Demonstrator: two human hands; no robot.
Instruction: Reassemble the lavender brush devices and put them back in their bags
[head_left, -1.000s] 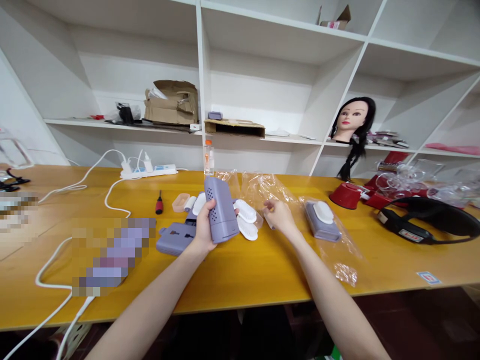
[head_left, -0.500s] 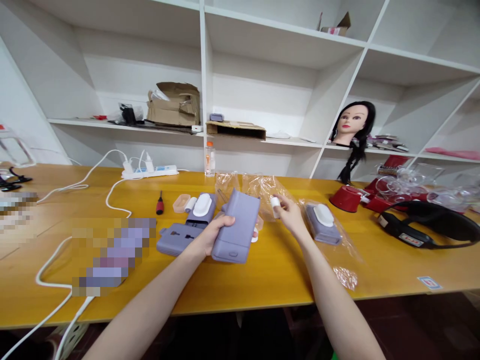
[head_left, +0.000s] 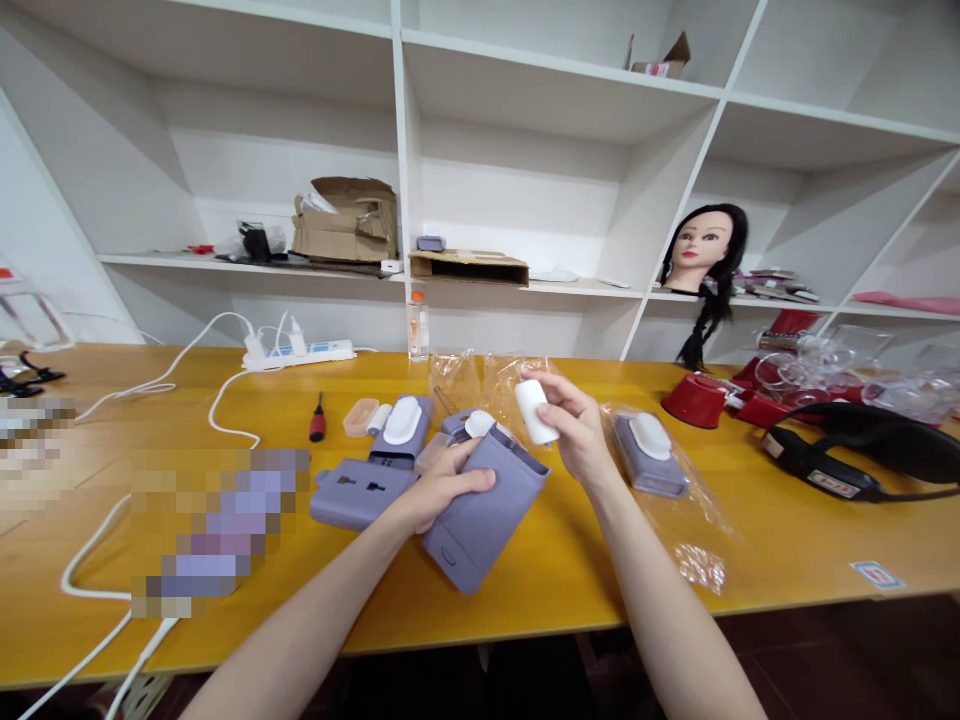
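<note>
My left hand (head_left: 442, 487) lies over a lavender plastic case (head_left: 484, 510), its fingers gripping the case's upper edge as it slants on the yellow table (head_left: 570, 570). My right hand (head_left: 571, 425) is raised above the table, pinching a white capsule-shaped piece (head_left: 535, 411) between fingers and thumb. Just left of the case lie a lavender flat box with a socket-like face (head_left: 361, 494) and a lavender device with a white oval top (head_left: 401, 432). A similar device (head_left: 649, 450) rests on a clear plastic bag to the right of my right hand.
A screwdriver (head_left: 317, 418), a small peach tray (head_left: 361, 417) and a power strip (head_left: 296, 353) with white cables lie left. A red bowl (head_left: 695, 400), a black strap (head_left: 821, 470) and clear plastic pieces lie right. White shelves stand behind the table.
The lavender case has swung from upright to a slanted position, lying lower on the table under my left hand. My right hand has risen, and the white piece now shows fully between its fingers.
</note>
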